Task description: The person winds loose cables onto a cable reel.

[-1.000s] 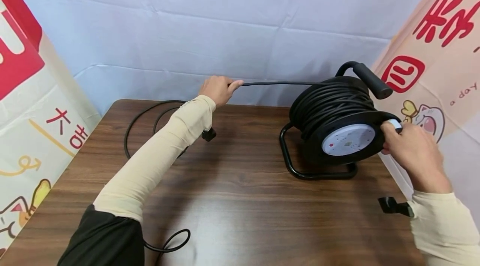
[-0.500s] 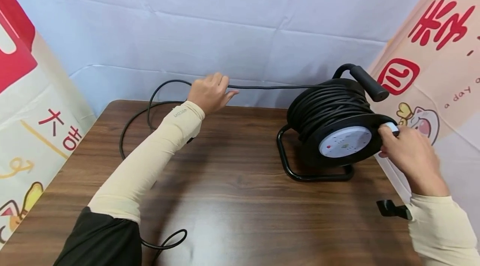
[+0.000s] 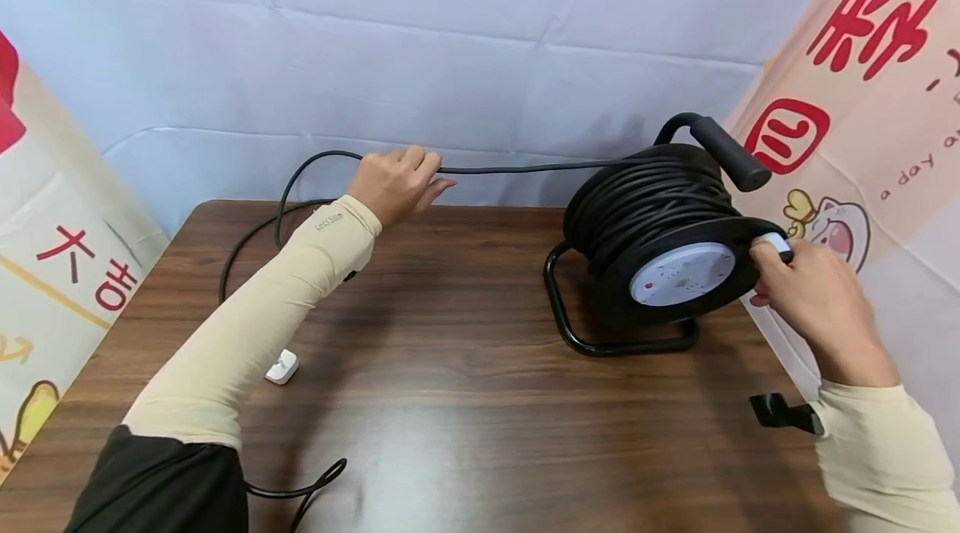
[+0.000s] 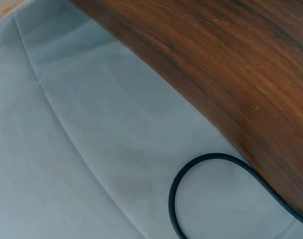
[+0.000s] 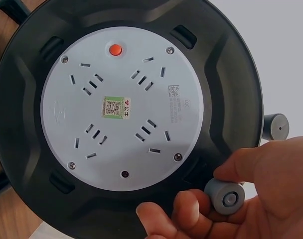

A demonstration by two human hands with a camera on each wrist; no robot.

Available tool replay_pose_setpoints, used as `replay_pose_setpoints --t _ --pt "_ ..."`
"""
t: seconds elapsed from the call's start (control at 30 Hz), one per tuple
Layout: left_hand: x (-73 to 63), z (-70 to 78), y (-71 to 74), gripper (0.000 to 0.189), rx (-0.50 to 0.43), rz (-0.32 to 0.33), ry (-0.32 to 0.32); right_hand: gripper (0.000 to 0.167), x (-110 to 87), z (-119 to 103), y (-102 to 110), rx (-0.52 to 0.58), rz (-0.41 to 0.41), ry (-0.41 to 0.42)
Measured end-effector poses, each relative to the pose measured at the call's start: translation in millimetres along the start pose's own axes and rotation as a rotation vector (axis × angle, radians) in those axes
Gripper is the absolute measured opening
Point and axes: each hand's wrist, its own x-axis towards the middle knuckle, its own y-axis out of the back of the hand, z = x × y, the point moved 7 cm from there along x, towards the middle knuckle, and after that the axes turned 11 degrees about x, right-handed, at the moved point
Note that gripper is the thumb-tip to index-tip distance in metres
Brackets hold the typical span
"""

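A black cable reel (image 3: 648, 208) stands at the right of the table, several turns of cable wound round its drum. My right hand (image 3: 825, 299) grips the small grey crank knob (image 5: 225, 196) on the rim of its side disc, fingers curled round it in the right wrist view. The disc carries a pale socket panel (image 5: 122, 107) with a red button (image 5: 115, 50). From the drum, the black cable (image 3: 517, 169) runs straight to my left hand (image 3: 397, 183), whose fingers curl over it, thumb stretched out. Past that hand the cable loops down to the table.
Above the reel is a carry handle (image 3: 729, 151); a tubular stand (image 3: 622, 348) supports it. A white plug-like piece (image 3: 282, 367) lies beside the left sleeve. A cable loop (image 3: 300, 490) lies near the front. Behind the wooden table (image 3: 480, 408) hangs a pale cloth (image 3: 420, 32).
My left hand has moved left along the back edge, and the cable behind it now arches up. The white piece has come out from behind the left arm. My right hand stays on the knob.
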Motion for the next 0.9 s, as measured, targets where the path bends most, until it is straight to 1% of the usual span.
replay_pose_setpoints --t 0.13,0.23,0.4,0.53,0.73,0.9 --pt "1.2 -2.1 3.2 0.044 -0.006 0.010 0.004 0.057 0.1 -1 2 -0.010 0.000 -0.001" --pt "0.5 -3.4 4.3 0.044 0.013 0.012 -0.002 0.058 -0.1 -1 2 -0.006 -0.002 0.005" --pt "-3.0 -2.4 2.1 0.050 0.064 -0.008 -0.041 0.055 -0.5 -1 1 0.012 -0.009 0.009" --pt "-5.2 -0.9 1.3 0.053 0.071 -0.019 -0.058 0.054 0.0 1 0 0.025 -0.017 0.007" --pt "-11.1 -1.3 -0.3 0.052 0.064 -0.043 -0.059 0.056 0.6 4 -2 0.040 -0.036 0.002" --pt "-17.1 -6.6 -1.3 0.050 0.057 -0.092 -0.027 0.057 0.3 5 -2 0.076 -0.044 -0.008"
